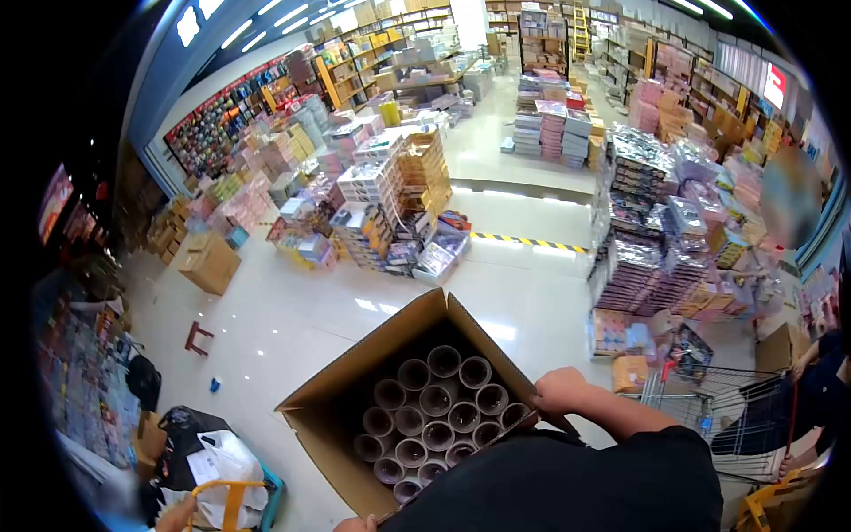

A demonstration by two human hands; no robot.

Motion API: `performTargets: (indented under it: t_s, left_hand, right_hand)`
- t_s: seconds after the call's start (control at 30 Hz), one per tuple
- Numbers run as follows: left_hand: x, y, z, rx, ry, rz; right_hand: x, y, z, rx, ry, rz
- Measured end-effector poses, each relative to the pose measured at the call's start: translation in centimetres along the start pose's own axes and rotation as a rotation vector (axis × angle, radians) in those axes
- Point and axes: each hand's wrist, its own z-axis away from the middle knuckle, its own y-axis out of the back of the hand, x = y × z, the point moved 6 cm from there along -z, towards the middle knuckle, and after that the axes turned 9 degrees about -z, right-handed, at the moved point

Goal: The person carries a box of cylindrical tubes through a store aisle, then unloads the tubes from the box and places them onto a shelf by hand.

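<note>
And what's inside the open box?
Lots of round, tube-like things, packed close in the open box. Their lower parts are hidden; the dark shirt covers part of the near side.

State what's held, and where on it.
Cardboard box: right hand grips its open top edge at the right; left hand is at the near corner, mostly cut off, hold unclear.

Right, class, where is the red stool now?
In the head view, the red stool sits on the floor left of the open box of cylinders, below a cardboard carton.
</note>
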Motion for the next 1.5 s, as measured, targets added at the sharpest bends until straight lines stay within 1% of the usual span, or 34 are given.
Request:
performTargets:
  t_s: [0.07, 0.1, 0.17, 0.27, 0.37, 0.43, 0.5, 0.53, 0.6, 0.7, 0.73, 0.77, 0.83, 0.87, 0.93, 1.03, 1.13, 1.17, 1.2, 1.23, 1.3, 1.37, 1.4, 1.43, 1.5]
  left_hand:
    - [0.5, 5.3, -1.7, -0.014, 0.022, 0.008]
    - [0.0, 6.2, -2.5, -0.024, 0.037, -0.001]
    - [-1.7, 7.0, -5.5, -0.009, 0.047, 0.016]
    - [-1.1, 13.9, -7.2, 0.019, 0.119, -0.013]
    - [-2.5, 16.4, -11.0, -0.023, 0.132, -0.038]
    - [-4.7, 15.8, -14.5, -0.042, 0.131, -0.022]
    - [-8.0, 15.9, -19.0, 0.027, 0.154, -0.044]
    - [-9.6, 16.1, -21.8, 0.027, 0.155, -0.042]
    - [-12.1, 18.0, -24.7, 0.112, 0.116, -0.021]
    - [-16.8, 21.4, -29.6, 0.081, 0.138, 0.055]
    - [-18.7, 21.7, -31.3, 0.122, 0.139, 0.024]
    - [-20.0, 22.8, -32.3, 0.116, 0.145, 0.048]
    - [-21.6, 24.6, -33.9, 0.115, 0.145, 0.064]
    - [-22.3, 25.8, -34.6, 0.110, 0.143, 0.078]
    - [-24.1, 26.1, -36.8, 0.120, 0.166, 0.097]
    - [-26.6, 28.3, -40.4, 0.130, 0.213, 0.114]
    - [-28.8, 31.0, -45.0, 0.125, 0.294, 0.137]
    - [-29.6, 32.3, -47.0, 0.098, 0.294, 0.125]
    - [-30.4, 33.8, -49.0, 0.077, 0.298, 0.114]
    - [-31.2, 35.0, -50.8, 0.095, 0.327, 0.121]
    - [-32.8, 37.4, -53.1, 0.035, 0.368, 0.108]
    - [-34.3, 39.6, -54.7, 0.012, 0.393, 0.102]
    - [-35.2, 40.7, -55.4, 0.024, 0.417, 0.118]
    - [-36.2, 41.6, -56.7, 0.048, 0.438, 0.141]
    - [-37.8, 43.9, -58.6, 0.053, 0.489, 0.191]
  right_hand:
    - [-1.4, 3.6, -3.9, 0.005, -0.014, -0.030]
    - [-1.8, 5.4, -4.8, -0.014, -0.037, -0.040]
    - [-3.6, 8.4, -7.7, 0.000, 0.027, -0.013]
    - [-5.3, 10.7, -12.8, -0.036, 0.016, 0.029]
    - [-7.1, 12.1, -17.4, -0.050, 0.007, 0.066]
    - [-9.6, 12.9, -20.7, -0.050, -0.002, 0.067]
    - [-12.9, 14.0, -25.2, -0.051, 0.011, 0.082]
    - [-14.7, 14.6, -27.7, -0.044, 0.018, 0.093]
    - [-18.2, 16.3, -30.9, -0.065, 0.022, 0.118]
    - [-23.7, 18.7, -35.5, -0.083, 0.035, 0.182]
    - [-25.4, 19.3, -36.9, -0.071, 0.037, 0.190]
    - [-27.3, 20.3, -38.2, -0.050, 0.044, 0.196]
    - [-30.0, 22.0, -40.0, -0.054, 0.053, 0.197]
    - [-31.9, 23.2, -41.4, -0.045, 0.078, 0.210]
    - [-35.0, 24.8, -45.1, -0.032, 0.109, 0.219]
    - [-38.4, 26.4, -50.0, -0.052, 0.148, 0.256]
    - [-40.9, 27.2, -57.2, -0.072, 0.175, 0.257]
    - [-42.0, 27.4, -60.4, -0.041, 0.201, 0.244]
    - [-43.7, 28.5, -63.2, -0.006, 0.231, 0.229]
    - [-45.2, 29.4, -65.8, -0.016, 0.249, 0.224]
    - [-48.5, 31.7, -70.5, -0.019, 0.289, 0.226]
    - [-51.5, 33.4, -75.3, -0.007, 0.353, 0.243]
    - [-53.5, 35.1, -76.9, -0.022, 0.405, 0.247]
    - [-55.0, 35.8, -79.1, -0.022, 0.419, 0.247]
    - [-57.4, 37.1, -82.6, -0.023, 0.519, 0.294]
